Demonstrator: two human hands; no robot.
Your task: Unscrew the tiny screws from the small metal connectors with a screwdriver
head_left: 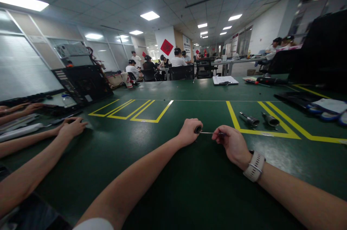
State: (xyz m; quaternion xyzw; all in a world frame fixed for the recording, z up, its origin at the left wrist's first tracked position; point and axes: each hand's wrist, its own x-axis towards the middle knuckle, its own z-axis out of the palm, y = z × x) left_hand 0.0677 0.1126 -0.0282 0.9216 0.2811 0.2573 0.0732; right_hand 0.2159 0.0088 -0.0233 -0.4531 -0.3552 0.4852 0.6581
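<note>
My left hand point(189, 132) is closed around a dark round metal part point(198, 129), whose ring-shaped end faces right. Just to its right, my right hand point(230, 142) pinches a thin metal rod point(206, 133) with a dark handle. The rod reaches across the gap to the round part; whether its tip goes inside cannot be made out. Farther right, two metal hole cutters lie inside a yellow-taped area on the green table point(162, 165): one point(249, 119) points its shank up and left, the other point(270, 120) lies beside it.
Another person's hands point(71, 127) rest on the table at the left, near a black computer case point(84, 82). A clipboard with paper point(225, 80) and a power tool point(271, 80) are at the far edge. A black tray point(292, 99) and blue-handled items point(325, 110) lie right.
</note>
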